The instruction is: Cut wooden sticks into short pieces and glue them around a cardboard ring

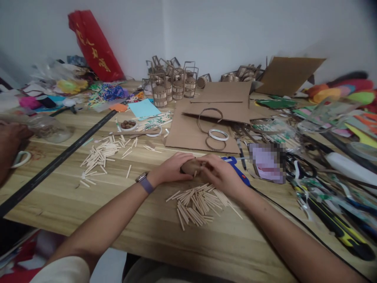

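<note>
Left grip (pixel 169 168) curled round brown piece (pixel 190 168), right grip (pixel 221 173) narrow at its edge, hold unclear

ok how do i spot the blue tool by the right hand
On the wooden table, find the cardboard stack, then the right hand on its near side. Beside that hand lies the blue tool, its bright blue body unlike the purple item next to it.
</note>
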